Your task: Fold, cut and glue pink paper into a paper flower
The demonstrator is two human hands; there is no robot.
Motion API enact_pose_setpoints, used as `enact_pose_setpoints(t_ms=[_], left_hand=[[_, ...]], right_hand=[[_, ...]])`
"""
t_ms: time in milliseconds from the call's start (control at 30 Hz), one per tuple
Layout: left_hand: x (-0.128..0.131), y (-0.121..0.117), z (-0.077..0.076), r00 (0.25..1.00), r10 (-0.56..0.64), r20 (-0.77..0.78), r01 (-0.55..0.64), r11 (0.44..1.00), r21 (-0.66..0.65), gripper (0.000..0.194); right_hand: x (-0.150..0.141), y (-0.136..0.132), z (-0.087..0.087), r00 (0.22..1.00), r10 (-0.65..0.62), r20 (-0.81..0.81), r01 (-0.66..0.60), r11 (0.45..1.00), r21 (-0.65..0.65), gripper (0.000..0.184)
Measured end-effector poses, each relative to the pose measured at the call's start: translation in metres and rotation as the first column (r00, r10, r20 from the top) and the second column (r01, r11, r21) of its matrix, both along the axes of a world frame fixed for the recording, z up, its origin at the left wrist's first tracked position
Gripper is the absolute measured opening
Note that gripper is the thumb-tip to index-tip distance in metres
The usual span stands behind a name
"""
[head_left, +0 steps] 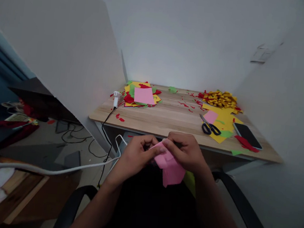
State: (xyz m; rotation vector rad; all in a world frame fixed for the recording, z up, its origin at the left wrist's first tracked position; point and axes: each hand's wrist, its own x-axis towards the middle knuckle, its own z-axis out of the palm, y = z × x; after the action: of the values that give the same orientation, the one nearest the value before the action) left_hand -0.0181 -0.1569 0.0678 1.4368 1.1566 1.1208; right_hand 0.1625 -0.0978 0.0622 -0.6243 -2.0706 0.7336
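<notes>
Both hands meet in front of the desk edge, over my lap. My left hand (137, 154) and my right hand (184, 150) each pinch the top of a pink paper sheet (171, 170), which is creased and hangs down below the fingers. A bit of yellow-green paper (189, 181) shows under my right wrist.
The wooden desk (167, 121) holds a stack of coloured paper with a pink sheet on top (143, 95), black-handled scissors (209, 126), a phone (247, 135), a heap of yellow and red scraps (220, 98) and a small white device with a black cable (116, 99). White partitions stand on both sides.
</notes>
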Motion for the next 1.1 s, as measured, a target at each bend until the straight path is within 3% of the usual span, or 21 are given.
enact_pose_setpoints(t_ms=[133,300,333,400,433,500,533,633,700,833,933,1100], left_hand=[[-0.005,0.004,0.001,0.994,-0.096,0.056,0.098,0.995,-0.023,0.023],[-0.008,0.019,-0.008,0.993,-0.109,0.049,0.113,0.99,-0.089,0.025],[-0.009,0.023,-0.011,0.995,-0.081,0.052,0.085,0.994,-0.071,0.027],[-0.009,0.031,-0.018,0.994,0.04,0.099,-0.042,0.999,0.019,0.028],[-0.009,0.037,-0.021,0.981,0.123,0.148,-0.135,0.988,0.076,0.028],[-0.007,0.051,-0.029,0.928,0.265,0.261,-0.309,0.94,0.144,0.027],[-0.005,0.059,-0.033,0.894,0.321,0.314,-0.379,0.914,0.146,0.027],[0.005,0.094,-0.047,0.833,0.388,0.395,-0.461,0.881,0.105,0.03],[0.015,0.121,-0.059,0.813,0.402,0.421,-0.476,0.876,0.082,0.032],[0.028,0.171,-0.085,0.811,0.412,0.414,-0.47,0.881,0.044,0.027],[0.026,0.201,-0.103,0.837,0.405,0.368,-0.432,0.902,-0.009,0.021],[0.006,0.231,-0.122,0.935,0.223,0.276,-0.203,0.974,-0.1,0.024]], right_hand=[[-0.001,0.011,0.006,1.0,-0.019,0.023,0.019,1.0,0.011,0.037],[0.001,0.022,0.013,0.991,0.093,0.099,-0.085,0.993,-0.078,0.032],[0.001,0.027,0.01,0.996,0.072,0.051,-0.066,0.991,-0.114,0.029],[-0.002,0.038,-0.003,0.974,-0.093,-0.205,0.05,0.977,-0.206,0.026],[-0.005,0.044,-0.014,0.905,-0.22,-0.363,0.121,0.954,-0.276,0.027],[-0.014,0.055,-0.042,0.626,-0.445,-0.641,0.181,0.882,-0.436,0.028],[-0.02,0.059,-0.058,0.61,-0.466,-0.642,0.173,0.868,-0.465,0.026],[-0.042,0.069,-0.098,0.696,-0.431,-0.574,0.114,0.856,-0.504,0.027],[-0.055,0.081,-0.113,0.773,-0.372,-0.514,0.073,0.857,-0.51,0.036],[-0.066,0.132,-0.116,0.815,-0.374,-0.443,0.123,0.858,-0.499,0.041],[-0.059,0.175,-0.117,0.838,-0.38,-0.392,0.162,0.859,-0.486,0.033],[-0.044,0.211,-0.132,0.898,-0.346,-0.273,0.161,0.834,-0.527,0.026]])
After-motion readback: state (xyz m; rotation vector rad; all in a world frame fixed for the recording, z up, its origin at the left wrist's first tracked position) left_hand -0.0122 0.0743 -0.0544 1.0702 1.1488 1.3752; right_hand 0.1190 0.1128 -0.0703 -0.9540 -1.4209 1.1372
